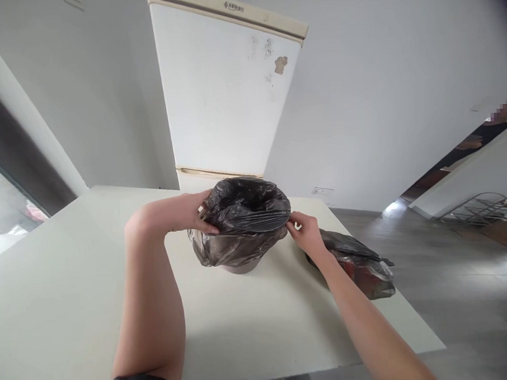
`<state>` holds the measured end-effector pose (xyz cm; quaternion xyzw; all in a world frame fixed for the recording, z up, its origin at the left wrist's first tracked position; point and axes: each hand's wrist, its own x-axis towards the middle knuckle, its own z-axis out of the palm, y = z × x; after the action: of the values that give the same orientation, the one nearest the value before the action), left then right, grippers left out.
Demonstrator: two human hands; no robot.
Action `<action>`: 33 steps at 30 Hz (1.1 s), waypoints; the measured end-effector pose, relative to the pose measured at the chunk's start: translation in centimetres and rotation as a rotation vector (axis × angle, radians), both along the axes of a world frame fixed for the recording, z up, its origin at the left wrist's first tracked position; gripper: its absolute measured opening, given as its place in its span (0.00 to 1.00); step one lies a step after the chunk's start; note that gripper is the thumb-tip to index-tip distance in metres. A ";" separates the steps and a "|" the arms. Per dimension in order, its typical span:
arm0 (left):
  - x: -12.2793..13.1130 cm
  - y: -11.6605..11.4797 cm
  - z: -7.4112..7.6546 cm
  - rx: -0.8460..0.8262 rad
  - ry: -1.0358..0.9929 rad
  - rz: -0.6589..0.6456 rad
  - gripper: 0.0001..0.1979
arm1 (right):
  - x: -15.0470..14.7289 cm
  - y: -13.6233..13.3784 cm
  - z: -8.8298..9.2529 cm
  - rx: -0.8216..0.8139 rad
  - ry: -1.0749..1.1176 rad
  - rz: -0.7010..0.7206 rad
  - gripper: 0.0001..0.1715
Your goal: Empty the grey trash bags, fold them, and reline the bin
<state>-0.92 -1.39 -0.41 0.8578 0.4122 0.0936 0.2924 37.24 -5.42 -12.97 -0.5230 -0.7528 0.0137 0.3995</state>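
Note:
A black plastic garbage bag (243, 246) lines a bin (240, 268), its top folded out over the rim and hanging down around the outside. Only the bin's lower end shows below the bag. At the left of the rim, my left hand (199, 213) grips the bag, thumb in front and fingers partly hidden behind. My right hand (303, 230) pinches the bag's edge at the right of the rim. Behind my right forearm lies a second, filled black bag (366, 263), with something reddish showing through it.
The bin stands on a pale table (73, 287), whose right edge drops to a grey floor (463, 281). A white refrigerator (227, 84) stands behind the table. At the far right are a metal wire rack (477, 211) and part of a person (472, 144).

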 end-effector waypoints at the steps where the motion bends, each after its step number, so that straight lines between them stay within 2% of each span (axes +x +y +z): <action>1: -0.2 -0.1 0.1 -0.010 -0.003 -0.006 0.53 | 0.1 0.2 -0.3 -0.051 -0.035 0.009 0.12; 3: -0.5 -0.4 0.4 0.000 0.001 0.019 0.57 | 0.4 0.5 -0.5 -0.136 -0.113 -0.004 0.11; 5: -0.6 -0.8 0.6 0.070 0.001 0.109 0.61 | 0.8 0.8 -0.3 -0.228 -0.162 -0.016 0.10; 7: -0.5 -1.2 0.8 0.152 -0.021 0.197 0.59 | 1.4 1.0 0.3 -0.305 -0.116 -0.001 0.11; 11: 0.3 -1.9 1.2 0.157 -0.049 0.210 0.43 | 1.6 1.0 2.8 -0.202 0.282 -0.130 0.19; 13: 0.9 -1.7 1.1 0.139 -0.062 0.210 0.42 | 0.9 0.8 4.3 -0.191 0.494 -0.099 0.20; 15: 1.4 -1.2 1.0 0.140 -0.081 0.213 0.43 | -0.1 0.8 5.5 -0.306 0.649 0.011 0.24; 18: 2.1 -0.3 0.7 0.129 -0.112 0.180 0.44 | -1.8 1.8 6.4 -0.563 0.760 0.115 0.32; 20: 2.5 0.2 0.5 0.115 -0.128 0.146 0.44 | -2.8 3.1 6.4 -0.692 0.810 0.171 0.33; 23: 2.7 0.4 0.3 0.115 -0.098 0.163 0.44 | -4.0 5.1 6.0 -0.750 0.859 0.213 0.26; 27: 2.5 -0.3 0.5 0.089 0.013 0.270 0.48 | -4.8 6.0 5.0 -0.681 0.779 0.229 0.15; 30: 2.3 -1.2 0.9 0.081 0.056 0.310 0.50 | -4.6 6.2 4.1 -0.647 0.723 0.231 0.14; 33: 2.1 -2.1 1.4 0.113 0.037 0.287 0.50 | -4.1 7.2 2.8 -0.533 0.540 0.186 0.12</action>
<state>1.20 -3.52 1.02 0.8066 0.5301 0.1419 0.2195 33.14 1.82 -10.13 -0.5154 -0.6349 0.3821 0.4306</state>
